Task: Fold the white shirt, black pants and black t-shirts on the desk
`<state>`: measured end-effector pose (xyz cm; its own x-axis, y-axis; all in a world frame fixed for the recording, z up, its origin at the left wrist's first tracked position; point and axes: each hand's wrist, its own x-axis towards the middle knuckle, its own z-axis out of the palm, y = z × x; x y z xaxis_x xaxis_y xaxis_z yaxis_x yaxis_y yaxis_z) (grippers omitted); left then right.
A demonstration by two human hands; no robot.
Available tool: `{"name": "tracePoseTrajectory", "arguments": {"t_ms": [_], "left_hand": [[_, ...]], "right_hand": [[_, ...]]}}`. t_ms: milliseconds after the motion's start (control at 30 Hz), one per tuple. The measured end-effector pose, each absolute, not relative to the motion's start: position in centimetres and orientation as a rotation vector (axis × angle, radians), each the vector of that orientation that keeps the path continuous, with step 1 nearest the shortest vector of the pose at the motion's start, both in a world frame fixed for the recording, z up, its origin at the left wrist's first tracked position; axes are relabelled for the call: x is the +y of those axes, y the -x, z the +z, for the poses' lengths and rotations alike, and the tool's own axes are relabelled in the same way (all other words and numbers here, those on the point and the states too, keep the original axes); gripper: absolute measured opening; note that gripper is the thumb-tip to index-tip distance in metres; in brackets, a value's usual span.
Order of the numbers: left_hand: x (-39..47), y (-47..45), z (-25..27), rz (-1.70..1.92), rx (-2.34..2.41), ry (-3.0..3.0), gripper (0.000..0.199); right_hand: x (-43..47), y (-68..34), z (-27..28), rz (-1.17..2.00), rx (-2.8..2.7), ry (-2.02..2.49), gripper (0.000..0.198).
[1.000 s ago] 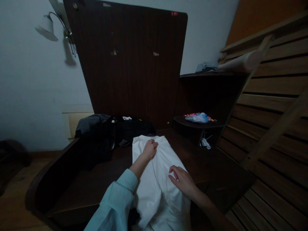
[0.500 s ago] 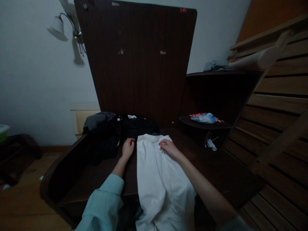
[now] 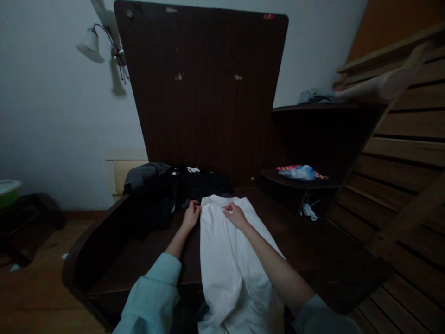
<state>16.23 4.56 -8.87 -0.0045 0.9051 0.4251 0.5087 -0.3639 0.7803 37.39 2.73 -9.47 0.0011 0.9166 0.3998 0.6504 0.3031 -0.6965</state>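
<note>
A white shirt (image 3: 222,260) lies folded lengthwise on the dark wooden desk (image 3: 288,250), its lower part hanging over the front edge towards me. What looks like a sleeve runs down its left side. My left hand (image 3: 191,215) is at the shirt's upper left edge, thumb and fingers pinched on the cloth. Over the upper middle, just below the neckline, my right hand (image 3: 235,215) has its thumb and fingertips closed on the fabric.
Dark clothes (image 3: 149,190) are heaped at the desk's back left. On the right, a small shelf (image 3: 302,184) carries a blue-white plastic bag (image 3: 299,173). Wooden slats (image 3: 410,153) stand at the far right. A wall lamp (image 3: 91,45) hangs upper left.
My left hand has moved right onto the shirt's edge and pinched it. My right hand has shifted slightly left along the cloth. The view has turned a little left.
</note>
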Motion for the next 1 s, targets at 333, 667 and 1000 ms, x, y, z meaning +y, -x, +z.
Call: {"name": "tracePoseTrajectory", "arguments": {"t_ms": [333,667,1000], "left_hand": [[4.3,-16.3,-8.9,1.321,1.429,-1.869,0.008],[3.9,-16.4,-8.5,1.301,1.396,-1.932,0.006],[3.8,-16.4,-8.5,1.272,1.334,-1.962,0.004]], "right_hand": [[2.5,-37.3,-9.2,0.459,-1.762,1.452,0.004],[2.1,-37.1,-7.8,1.028,-1.367,1.114,0.016],[2.1,-36.9,-8.5,0.968,-1.552,1.274,0.017]]}}
